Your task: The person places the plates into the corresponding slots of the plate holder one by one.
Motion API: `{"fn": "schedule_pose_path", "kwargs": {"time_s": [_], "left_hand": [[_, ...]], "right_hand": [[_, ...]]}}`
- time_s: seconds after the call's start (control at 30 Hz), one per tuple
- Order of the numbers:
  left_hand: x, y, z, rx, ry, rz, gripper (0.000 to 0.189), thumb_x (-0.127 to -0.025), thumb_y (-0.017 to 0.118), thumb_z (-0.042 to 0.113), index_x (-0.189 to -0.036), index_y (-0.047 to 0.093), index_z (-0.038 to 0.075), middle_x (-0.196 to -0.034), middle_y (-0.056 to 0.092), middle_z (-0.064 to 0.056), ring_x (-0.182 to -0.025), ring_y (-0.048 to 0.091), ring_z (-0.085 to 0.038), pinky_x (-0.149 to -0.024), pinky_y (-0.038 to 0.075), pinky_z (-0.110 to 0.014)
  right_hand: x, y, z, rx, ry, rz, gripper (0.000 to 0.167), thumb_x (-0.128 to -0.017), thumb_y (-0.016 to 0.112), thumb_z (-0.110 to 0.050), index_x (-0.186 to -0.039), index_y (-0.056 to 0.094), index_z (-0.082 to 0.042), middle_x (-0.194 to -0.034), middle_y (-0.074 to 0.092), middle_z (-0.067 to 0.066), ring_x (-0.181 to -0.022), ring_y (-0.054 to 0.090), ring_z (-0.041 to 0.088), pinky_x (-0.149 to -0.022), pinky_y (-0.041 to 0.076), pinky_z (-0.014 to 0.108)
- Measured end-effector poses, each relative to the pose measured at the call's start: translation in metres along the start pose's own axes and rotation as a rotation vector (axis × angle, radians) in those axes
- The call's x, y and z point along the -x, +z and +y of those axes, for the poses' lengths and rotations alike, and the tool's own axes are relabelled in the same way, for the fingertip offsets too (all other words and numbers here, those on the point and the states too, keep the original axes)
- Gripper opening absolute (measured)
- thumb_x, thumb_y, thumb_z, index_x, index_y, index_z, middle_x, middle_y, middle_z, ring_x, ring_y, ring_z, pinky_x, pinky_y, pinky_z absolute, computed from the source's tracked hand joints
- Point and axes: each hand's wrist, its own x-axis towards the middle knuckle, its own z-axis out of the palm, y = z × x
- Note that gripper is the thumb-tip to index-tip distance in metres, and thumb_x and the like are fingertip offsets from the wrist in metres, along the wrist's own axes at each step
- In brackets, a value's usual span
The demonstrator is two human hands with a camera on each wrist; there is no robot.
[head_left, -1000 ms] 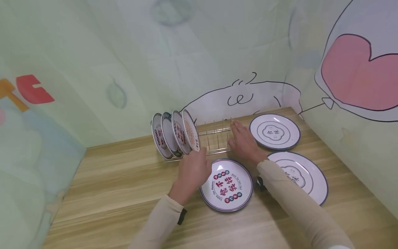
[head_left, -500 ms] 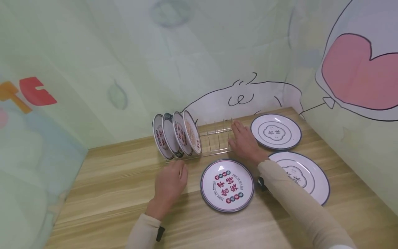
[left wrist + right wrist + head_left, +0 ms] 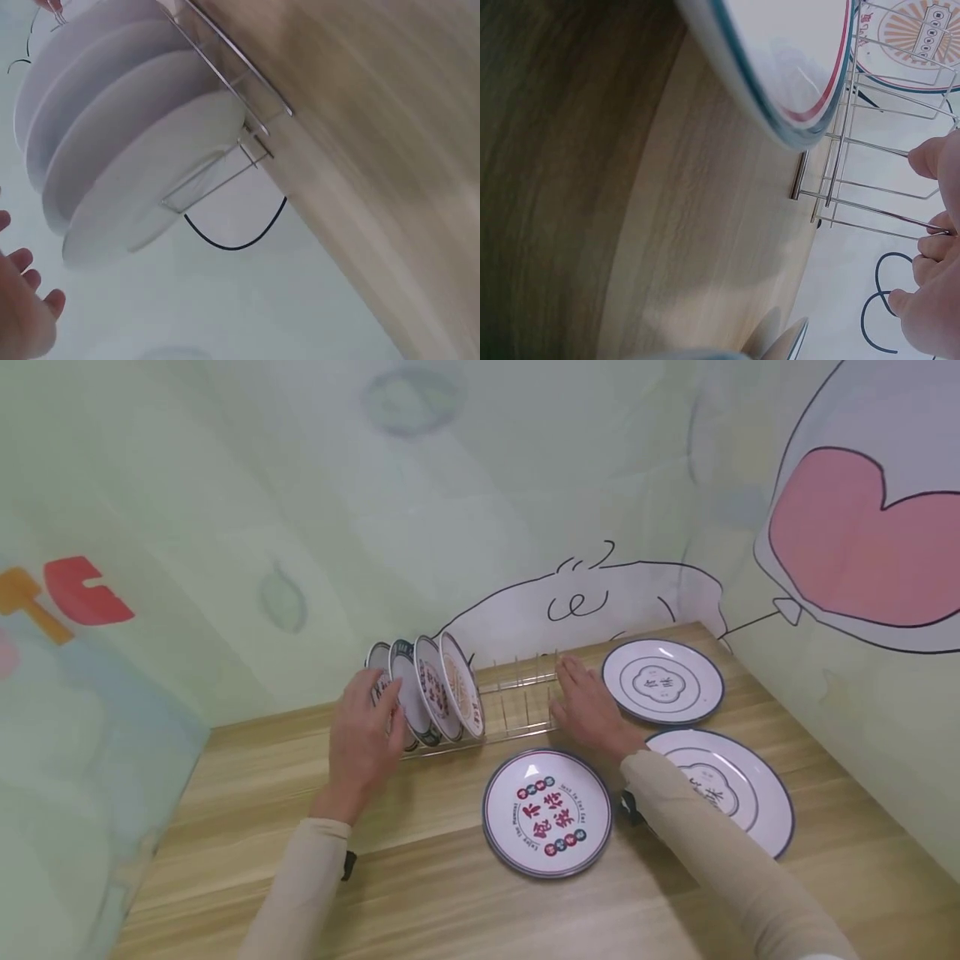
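Several white patterned plates point(image 3: 460, 687) stand on edge in the left part of a wire dish rack point(image 3: 525, 727). Beside the leftmost plate is my left hand point(image 3: 363, 735), fingers spread and loosely bent, partly covering that plate in the head view. From the left wrist, the hand point(image 3: 26, 307) looks apart from the plates point(image 3: 161, 176), whose pale backs face the camera. My right hand point(image 3: 592, 706) holds the rack's right end; in the right wrist view, the thumb and fingers of this hand point(image 3: 937, 277) are at the upright wires point(image 3: 885, 214).
A white plate with red characters point(image 3: 547, 814) lies flat in front of the rack. Two blue-rimmed plates lie to the right, a far one point(image 3: 663, 681) and a near one point(image 3: 750, 785) partly under the right forearm. A printed cloth wall point(image 3: 315, 527) backs the wooden table point(image 3: 247, 827).
My left hand has let go of the rightmost racked plate, drawn back, then moved left and up to the leftmost plate, its fingers spreading. My right hand has stayed at the rack's end.
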Motion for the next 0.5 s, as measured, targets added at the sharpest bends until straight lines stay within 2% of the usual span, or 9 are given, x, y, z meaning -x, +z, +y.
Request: {"fn": "schedule_pose_path", "kwargs": {"time_s": [0.1, 0.27, 0.5], "left_hand": [[-0.009, 0.000, -0.006, -0.021, -0.027, -0.085, 0.043, -0.096, 0.059, 0.017, -0.136, 0.058, 0.002, -0.148, 0.046, -0.027, -0.143, 0.037, -0.044, -0.116, 0.031, -0.061], [-0.023, 0.003, -0.013, -0.047, -0.110, -0.247, 0.052, -0.102, 0.044, 0.033, -0.148, 0.047, 0.009, -0.161, 0.030, -0.024, -0.152, 0.020, -0.042, -0.121, 0.018, -0.063], [-0.035, 0.012, -0.021, -0.036, -0.156, -0.365, 0.056, -0.106, 0.034, 0.039, -0.154, 0.039, 0.012, -0.165, 0.021, -0.022, -0.155, 0.012, -0.040, -0.123, 0.011, -0.062]], "right_hand": [[-0.001, 0.001, 0.001, 0.005, 0.000, 0.001, 0.066, -0.100, 0.051, -0.028, -0.153, 0.029, 0.005, -0.164, 0.024, 0.022, -0.153, 0.022, 0.036, -0.125, 0.020, 0.051], [-0.001, 0.000, 0.002, 0.002, 0.005, 0.000, 0.066, -0.100, 0.050, -0.028, -0.153, 0.029, 0.005, -0.164, 0.024, 0.021, -0.153, 0.022, 0.036, -0.125, 0.020, 0.051], [-0.001, 0.002, 0.001, -0.011, 0.014, -0.009, 0.066, -0.100, 0.050, -0.028, -0.154, 0.028, 0.004, -0.164, 0.023, 0.021, -0.154, 0.020, 0.035, -0.126, 0.017, 0.051]]}}
